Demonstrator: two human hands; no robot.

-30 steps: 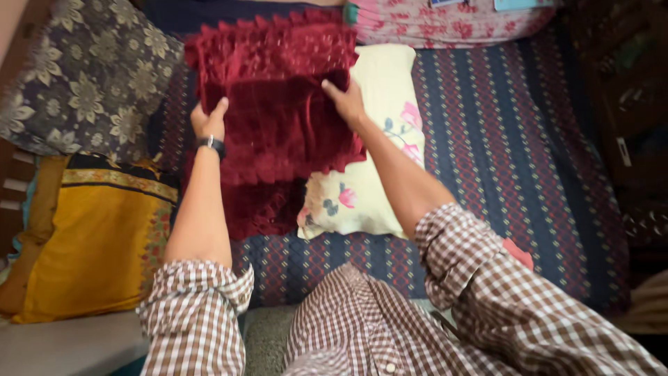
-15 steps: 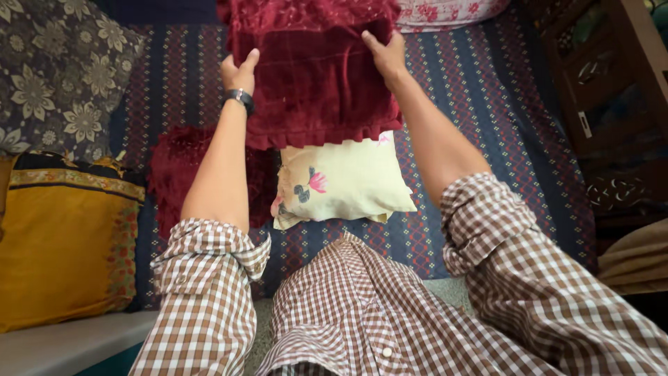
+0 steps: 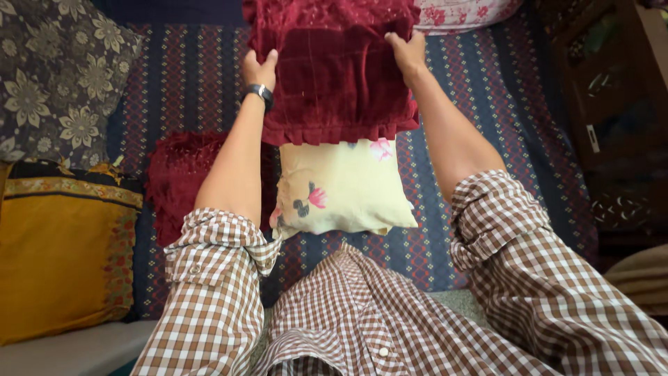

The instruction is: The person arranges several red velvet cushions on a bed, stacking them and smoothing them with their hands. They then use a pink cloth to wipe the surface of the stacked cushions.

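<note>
Dark red velvet cushion cover [image 3: 334,69]: held up over the far part of the bed, its upper edge cut off by the top of the view. The left hand [image 3: 259,69] grips its left edge, fingers closed on the cloth and thumb up. The right hand [image 3: 409,54] grips its right edge the same way, fingers curled over the fabric. A dark watch [image 3: 262,91] sits on the left wrist.

Edges and room: the cover's frilled lower hem overlaps the far end of the cream floral pillow [image 3: 344,188], which lies on the patterned bedspread [image 3: 501,104]. Bare bedspread lies open to the right of the pillow. To the left, a second dark red cover [image 3: 181,177] lies flat just beside the pillow. A grey floral cushion [image 3: 56,76] and a yellow cushion [image 3: 62,251] crowd the left margin. Dark wooden furniture [image 3: 612,118] bounds the right side.

Orientation: the cover hangs roughly square to the person, ruffled hem toward them. Its long axis cannot be told, since the top is out of view.

Appearance: deep maroon pile, faint stitched grid lines, a gathered frill along the bottom.
</note>
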